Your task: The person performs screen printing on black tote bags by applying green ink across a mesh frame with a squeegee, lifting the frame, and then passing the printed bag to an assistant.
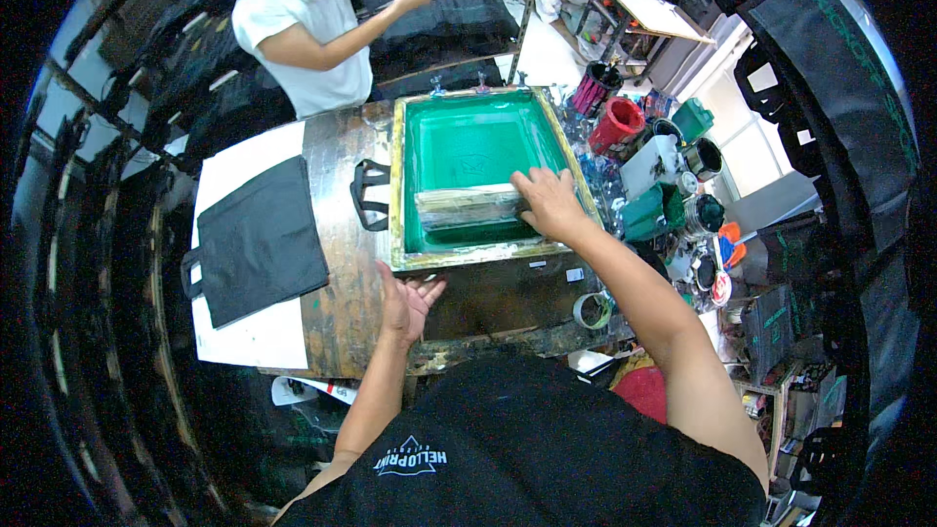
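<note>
A wooden-framed printing screen (395,185) with green mesh lies flat on the worktable. My right hand (549,203) grips the right end of a wide squeegee (467,207) that rests across the lower part of the mesh. My left hand (408,301) presses with spread fingers on the table just below the frame's near edge. Black bag handles (365,195) stick out from under the frame's left side.
A black tote bag (259,239) lies on a white board (244,342) at the left. Ink tubs and cups (673,185) crowd the right side, a tape roll (591,310) sits near the table's front. Another person (303,29) stands behind the table handling black bags.
</note>
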Tool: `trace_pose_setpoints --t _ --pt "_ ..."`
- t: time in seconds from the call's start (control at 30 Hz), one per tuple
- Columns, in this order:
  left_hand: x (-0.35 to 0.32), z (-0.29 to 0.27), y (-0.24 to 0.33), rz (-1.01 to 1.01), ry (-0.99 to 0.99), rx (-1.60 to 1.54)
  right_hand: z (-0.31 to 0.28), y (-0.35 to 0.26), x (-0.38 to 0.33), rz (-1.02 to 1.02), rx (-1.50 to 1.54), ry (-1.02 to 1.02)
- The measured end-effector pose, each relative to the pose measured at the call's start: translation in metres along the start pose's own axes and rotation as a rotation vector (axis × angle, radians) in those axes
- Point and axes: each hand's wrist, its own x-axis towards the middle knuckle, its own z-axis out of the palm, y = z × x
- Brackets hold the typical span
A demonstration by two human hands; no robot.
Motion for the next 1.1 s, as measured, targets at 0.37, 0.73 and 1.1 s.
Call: trace_pose_setpoints --t 0.37,0.73,1.1 --pt "0.013 -0.032 -0.028 -0.141 0.052 0.015 0.045 -0.019 -0.03 0.011 -0.034 -0.09" --pt "0.017 -0.031 -0.028 -0.171 0.122 0.09 0.116 0.022 0.078 0.056 -0.196 0.161" --pt "0.044 -0.047 -0.045 -0.341 0.351 0.112 0.157 0.126 0.243 0.055 -0.147 0.227"
